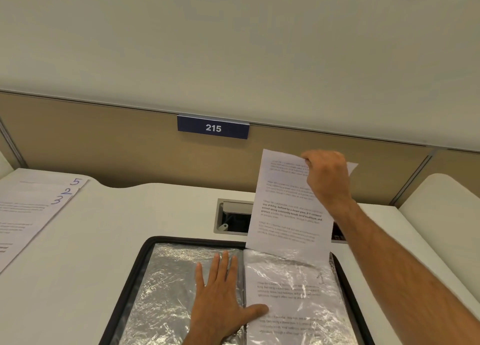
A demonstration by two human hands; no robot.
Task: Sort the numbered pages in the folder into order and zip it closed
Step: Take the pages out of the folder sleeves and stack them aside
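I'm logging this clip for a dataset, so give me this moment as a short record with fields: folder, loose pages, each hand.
folder: black zip folder lying open on the white desk, crinkled clear plastic sleeves inside
loose pages: stack of printed sheets at far left, handwritten 5, 2, 3 showing
left hand: flat, pressing on the sleeves by the spine
right hand: pinching the top of a printed white sheet, its lower end in the right sleeve
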